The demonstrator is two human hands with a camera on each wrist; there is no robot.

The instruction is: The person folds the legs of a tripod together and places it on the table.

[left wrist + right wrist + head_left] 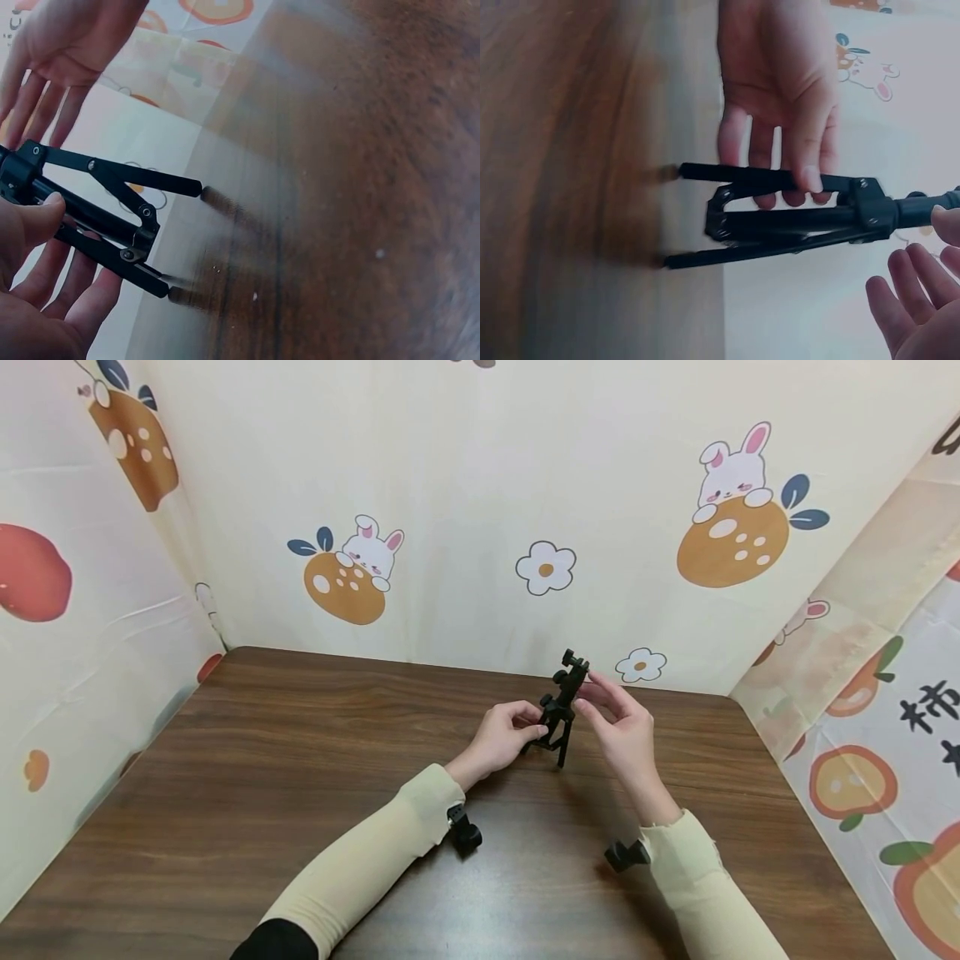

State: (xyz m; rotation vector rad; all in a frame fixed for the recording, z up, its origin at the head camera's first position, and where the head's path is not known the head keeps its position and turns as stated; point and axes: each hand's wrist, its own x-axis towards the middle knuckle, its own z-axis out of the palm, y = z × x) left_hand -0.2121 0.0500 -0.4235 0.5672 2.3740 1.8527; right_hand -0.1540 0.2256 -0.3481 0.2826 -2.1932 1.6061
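Observation:
A small black tripod (558, 714) stands tilted over the table, its head toward the back wall and its legs partly spread. In the right wrist view, my left hand (780, 97) pinches one leg (765, 176) between thumb and fingers. Close to the upper column (919, 210) is my right hand (930, 322); its thumb overlaps the column there, while the other visible fingers extend loosely below it. From the head view, the right hand's fingertips are right at the tripod's head (576, 662). The leg tips (191, 187) come close over the wood in the left wrist view.
A brown wooden table (300, 760) spreads beneath both arms. Behind it hangs a pale curtain (465, 485) printed with rabbits, fruit and flowers, with similar cloth on both sides. Black wrist cameras (465, 833) are strapped at each sleeve.

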